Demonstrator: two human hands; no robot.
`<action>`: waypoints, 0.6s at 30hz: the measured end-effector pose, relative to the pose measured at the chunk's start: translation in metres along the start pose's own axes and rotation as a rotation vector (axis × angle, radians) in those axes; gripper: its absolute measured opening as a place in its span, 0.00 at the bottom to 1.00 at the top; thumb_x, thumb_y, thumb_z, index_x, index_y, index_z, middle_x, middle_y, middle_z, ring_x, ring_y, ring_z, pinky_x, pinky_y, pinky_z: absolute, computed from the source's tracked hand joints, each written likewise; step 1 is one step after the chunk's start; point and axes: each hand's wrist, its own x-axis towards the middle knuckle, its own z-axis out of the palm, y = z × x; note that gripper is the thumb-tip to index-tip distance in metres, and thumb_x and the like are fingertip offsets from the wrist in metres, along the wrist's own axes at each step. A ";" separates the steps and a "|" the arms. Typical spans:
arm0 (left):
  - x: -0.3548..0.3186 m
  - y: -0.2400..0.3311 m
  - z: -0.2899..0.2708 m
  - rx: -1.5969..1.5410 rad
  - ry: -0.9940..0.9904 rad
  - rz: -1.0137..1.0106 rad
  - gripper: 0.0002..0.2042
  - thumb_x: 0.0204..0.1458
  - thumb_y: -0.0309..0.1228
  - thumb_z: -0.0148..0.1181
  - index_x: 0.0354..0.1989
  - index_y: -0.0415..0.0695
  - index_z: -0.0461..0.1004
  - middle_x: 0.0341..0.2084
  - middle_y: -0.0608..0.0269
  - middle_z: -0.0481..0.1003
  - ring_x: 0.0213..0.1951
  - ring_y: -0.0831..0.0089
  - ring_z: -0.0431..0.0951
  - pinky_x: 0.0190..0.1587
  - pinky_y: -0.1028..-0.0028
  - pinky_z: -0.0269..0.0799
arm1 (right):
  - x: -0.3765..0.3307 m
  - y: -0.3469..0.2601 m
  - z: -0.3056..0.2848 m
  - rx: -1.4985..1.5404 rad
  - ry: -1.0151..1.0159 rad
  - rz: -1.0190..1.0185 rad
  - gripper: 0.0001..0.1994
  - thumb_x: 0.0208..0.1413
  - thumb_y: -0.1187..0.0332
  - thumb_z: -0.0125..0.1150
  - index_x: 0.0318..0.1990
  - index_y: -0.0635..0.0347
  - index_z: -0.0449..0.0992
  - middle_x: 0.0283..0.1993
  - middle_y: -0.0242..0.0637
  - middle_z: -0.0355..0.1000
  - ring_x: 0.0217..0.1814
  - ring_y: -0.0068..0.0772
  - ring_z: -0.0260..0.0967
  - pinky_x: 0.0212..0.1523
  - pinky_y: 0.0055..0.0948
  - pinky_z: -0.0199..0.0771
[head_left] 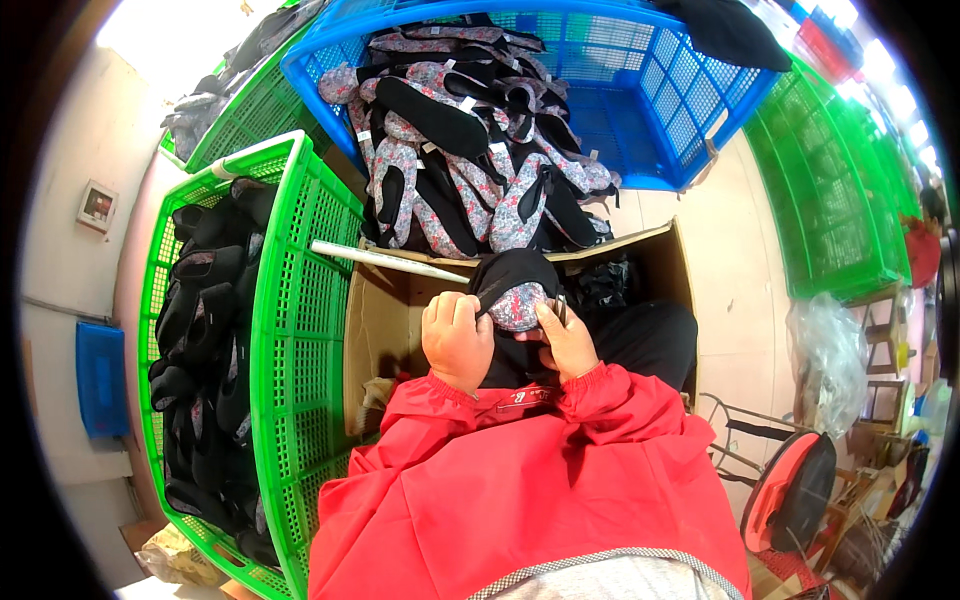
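Over my lap, my left hand (457, 340) grips the left edge of a fabric slipper (516, 307), fingers curled into its black cloth. The slipper shows a black part at the far end and a grey-and-red floral patch facing up. My right hand (567, 343) pinches its right edge, thumb on the floral cloth. A small dark object (561, 309) stands up by the right thumb; its kind is not clear. Ahead lies a heap of floral and black slippers (450, 120), spilling over the near side of a blue plastic crate (680, 100).
An open cardboard box (398, 315) surrounds my lap, with a white rod (385, 262) across its left corner. Left stands a green crate (305, 350) of black slippers (208, 310). Another green crate (830, 190), a plastic bag (830, 360) and a red-and-black stool (790, 490) are right.
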 end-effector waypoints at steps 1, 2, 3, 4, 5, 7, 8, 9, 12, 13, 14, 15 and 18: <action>0.001 -0.001 0.000 -0.021 -0.016 -0.006 0.13 0.34 0.18 0.60 0.31 0.41 0.68 0.31 0.53 0.71 0.35 0.53 0.72 0.40 0.62 0.68 | -0.003 -0.007 0.002 0.007 -0.017 0.062 0.14 0.63 0.59 0.55 0.48 0.60 0.73 0.37 0.30 0.75 0.29 0.17 0.72 0.22 0.15 0.62; 0.002 -0.001 -0.001 -0.042 -0.031 -0.011 0.14 0.34 0.18 0.59 0.32 0.40 0.69 0.33 0.52 0.72 0.37 0.53 0.73 0.42 0.63 0.69 | 0.002 -0.001 -0.001 0.020 -0.002 0.045 0.15 0.61 0.59 0.58 0.48 0.59 0.73 0.37 0.32 0.76 0.27 0.21 0.74 0.15 0.14 0.57; 0.004 0.003 -0.002 -0.127 -0.097 -0.025 0.15 0.35 0.17 0.59 0.35 0.39 0.69 0.35 0.52 0.72 0.40 0.53 0.73 0.44 0.63 0.69 | 0.002 0.001 -0.002 0.001 -0.013 0.021 0.15 0.61 0.59 0.59 0.48 0.60 0.73 0.37 0.32 0.76 0.27 0.21 0.74 0.16 0.15 0.57; 0.006 0.009 -0.006 -0.210 -0.163 -0.039 0.16 0.35 0.17 0.59 0.37 0.39 0.70 0.37 0.51 0.73 0.42 0.53 0.74 0.46 0.63 0.70 | 0.003 0.002 -0.003 -0.018 -0.023 -0.003 0.15 0.60 0.59 0.60 0.48 0.60 0.73 0.37 0.32 0.76 0.27 0.22 0.74 0.16 0.15 0.58; 0.010 0.014 -0.011 -0.294 -0.230 -0.053 0.17 0.36 0.17 0.58 0.40 0.38 0.70 0.40 0.51 0.73 0.44 0.53 0.74 0.47 0.64 0.70 | 0.003 0.003 -0.003 -0.038 -0.033 -0.026 0.15 0.60 0.60 0.60 0.47 0.60 0.73 0.37 0.32 0.76 0.27 0.22 0.74 0.17 0.15 0.59; 0.014 0.020 -0.016 -0.245 -0.336 -0.010 0.19 0.39 0.24 0.65 0.44 0.40 0.74 0.45 0.49 0.73 0.48 0.52 0.73 0.51 0.62 0.70 | 0.003 0.000 -0.002 -0.026 -0.033 -0.044 0.15 0.59 0.61 0.61 0.48 0.62 0.73 0.37 0.32 0.76 0.27 0.21 0.73 0.17 0.15 0.59; 0.015 0.022 -0.015 -0.189 -0.350 0.017 0.19 0.39 0.26 0.66 0.43 0.41 0.75 0.45 0.49 0.73 0.48 0.52 0.73 0.51 0.62 0.70 | 0.003 0.001 -0.001 -0.029 -0.038 -0.068 0.15 0.59 0.61 0.61 0.48 0.62 0.73 0.37 0.32 0.76 0.27 0.20 0.72 0.17 0.15 0.58; 0.015 0.024 -0.014 -0.129 -0.361 0.043 0.19 0.39 0.28 0.68 0.43 0.42 0.76 0.46 0.49 0.73 0.48 0.51 0.73 0.50 0.61 0.70 | 0.003 -0.001 0.000 -0.044 -0.034 -0.058 0.15 0.59 0.62 0.61 0.48 0.62 0.73 0.37 0.33 0.76 0.26 0.20 0.71 0.19 0.16 0.61; 0.012 0.025 -0.011 -0.075 -0.370 0.062 0.17 0.40 0.32 0.70 0.41 0.45 0.80 0.48 0.48 0.72 0.48 0.51 0.73 0.51 0.60 0.70 | -0.005 -0.013 0.001 -0.078 -0.032 0.032 0.14 0.60 0.66 0.59 0.48 0.64 0.72 0.37 0.36 0.76 0.23 0.21 0.70 0.25 0.18 0.68; 0.011 0.023 -0.011 -0.076 -0.374 0.070 0.16 0.40 0.32 0.69 0.41 0.45 0.80 0.48 0.48 0.72 0.48 0.51 0.73 0.51 0.60 0.70 | -0.009 -0.020 -0.001 -0.079 -0.042 0.098 0.13 0.60 0.67 0.59 0.49 0.64 0.72 0.37 0.37 0.76 0.23 0.22 0.69 0.28 0.19 0.70; 0.011 0.023 -0.012 -0.082 -0.374 0.061 0.16 0.40 0.32 0.69 0.41 0.46 0.81 0.48 0.48 0.72 0.48 0.51 0.73 0.51 0.60 0.70 | -0.014 -0.023 -0.007 -0.081 -0.076 0.105 0.13 0.60 0.71 0.55 0.51 0.66 0.71 0.38 0.40 0.77 0.22 0.22 0.70 0.27 0.18 0.69; 0.010 0.021 -0.014 -0.084 -0.372 0.046 0.16 0.41 0.32 0.69 0.41 0.46 0.81 0.48 0.48 0.72 0.49 0.51 0.73 0.51 0.60 0.70 | -0.018 -0.027 -0.008 -0.043 -0.071 0.054 0.13 0.61 0.72 0.54 0.52 0.66 0.71 0.39 0.41 0.77 0.23 0.22 0.71 0.25 0.18 0.68; 0.008 0.016 -0.013 -0.096 -0.362 0.039 0.15 0.40 0.32 0.70 0.39 0.46 0.81 0.49 0.48 0.72 0.48 0.51 0.73 0.51 0.61 0.70 | -0.030 -0.044 -0.016 0.078 -0.017 -0.154 0.13 0.61 0.76 0.51 0.52 0.67 0.70 0.38 0.42 0.77 0.25 0.23 0.74 0.25 0.15 0.67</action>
